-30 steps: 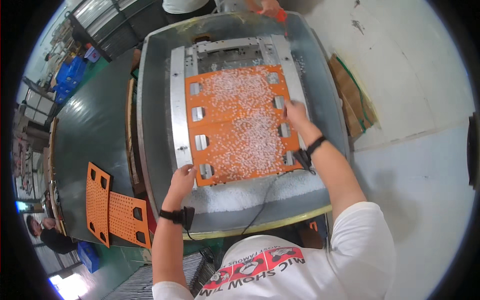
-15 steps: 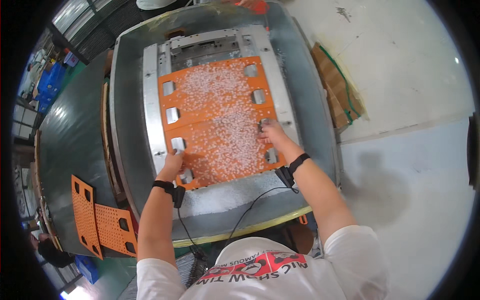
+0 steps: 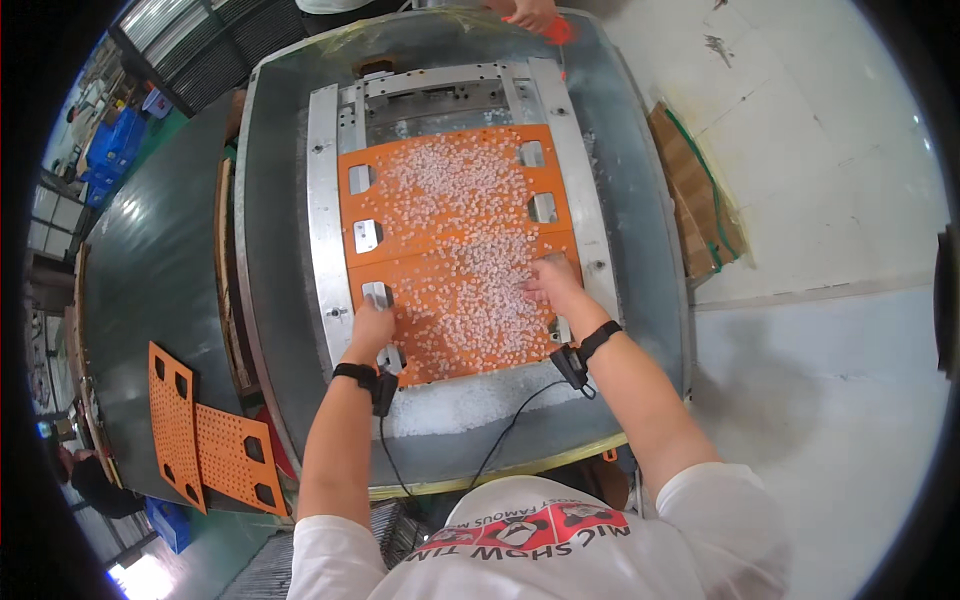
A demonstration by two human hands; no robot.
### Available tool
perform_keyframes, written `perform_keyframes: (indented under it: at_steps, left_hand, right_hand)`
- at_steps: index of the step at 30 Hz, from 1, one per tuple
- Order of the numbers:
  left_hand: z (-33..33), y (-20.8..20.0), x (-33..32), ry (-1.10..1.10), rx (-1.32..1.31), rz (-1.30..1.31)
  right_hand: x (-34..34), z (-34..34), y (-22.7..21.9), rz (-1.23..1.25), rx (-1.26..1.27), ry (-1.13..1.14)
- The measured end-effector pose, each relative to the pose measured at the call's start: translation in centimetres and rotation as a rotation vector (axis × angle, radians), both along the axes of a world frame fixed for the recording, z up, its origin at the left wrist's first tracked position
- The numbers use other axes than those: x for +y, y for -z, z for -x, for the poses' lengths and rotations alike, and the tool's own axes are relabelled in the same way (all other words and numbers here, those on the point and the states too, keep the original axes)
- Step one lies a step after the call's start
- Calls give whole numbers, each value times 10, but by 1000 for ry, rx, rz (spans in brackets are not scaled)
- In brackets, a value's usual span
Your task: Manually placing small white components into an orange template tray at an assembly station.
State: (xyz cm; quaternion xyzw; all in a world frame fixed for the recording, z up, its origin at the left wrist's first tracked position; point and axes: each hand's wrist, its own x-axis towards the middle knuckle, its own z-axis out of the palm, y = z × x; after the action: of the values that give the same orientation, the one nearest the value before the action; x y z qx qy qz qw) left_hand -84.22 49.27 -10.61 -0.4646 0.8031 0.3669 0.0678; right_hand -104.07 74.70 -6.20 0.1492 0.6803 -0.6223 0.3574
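At lower centre, the shirt (image 3: 510, 500) is lettered. Mid-frame, the pellet-strewn orange panel (image 3: 412, 268) is overlapped by the left hand (image 3: 374, 325) and right hand (image 3: 557, 280), fingers (image 3: 532, 288) part-curled; any grip cannot be told.

Pellets (image 3: 455, 180) lie on 2 panels (image 3: 390, 248) inside the tub (image 3: 655, 270); left of it, a table (image 3: 150, 270) holds 2 more panels (image 3: 172, 430).

A decent lane is running between the left hand (image 3: 373, 326) and right hand (image 3: 553, 280), straight up over the white pellets (image 3: 480, 250) on the orange panels (image 3: 385, 265). Metal rails (image 3: 325, 200) are boxing it in on both sides, black cables (image 3: 497, 443) are trailing across the near rim, and a co-worker's hand (image 3: 535, 14) is kinda crowding the far right corner.
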Motion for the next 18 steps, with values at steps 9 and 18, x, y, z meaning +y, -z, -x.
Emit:
perform_keyframes:
  at_steps: [9, 18]
  left_hand:
    - [-11, -52, 3, 464, -226, 160]
    - [-8, -69, 12, 567, -295, 179]
  right_hand:
    - [19, 11, -8, -77, 111, -311]
    - [33, 6, -3, 133, -14, -102]
